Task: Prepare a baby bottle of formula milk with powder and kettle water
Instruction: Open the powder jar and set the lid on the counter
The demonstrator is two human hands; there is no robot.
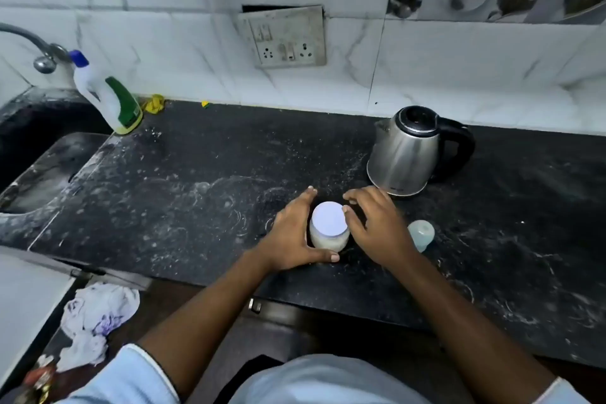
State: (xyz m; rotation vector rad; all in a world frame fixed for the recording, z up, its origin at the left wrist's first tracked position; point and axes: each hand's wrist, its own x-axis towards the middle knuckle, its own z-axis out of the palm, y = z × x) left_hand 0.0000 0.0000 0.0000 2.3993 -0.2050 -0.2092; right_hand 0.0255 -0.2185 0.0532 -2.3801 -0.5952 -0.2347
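Observation:
A small clear jar of white powder with a flat white lid stands on the black counter near its front edge. My left hand holds the jar, with the thumb wrapped across its front and the fingers along its left side. My right hand is at the lid's right rim, thumb on the edge and fingers curled round the far side. A steel kettle with a black handle stands behind and to the right. A pale blue translucent bottle piece sits just right of my right hand, partly hidden.
The sink and tap are at the far left, with a white and green cleaner bottle beside them. A switch and socket plate is on the tiled wall. A crumpled cloth lies below the counter's left end.

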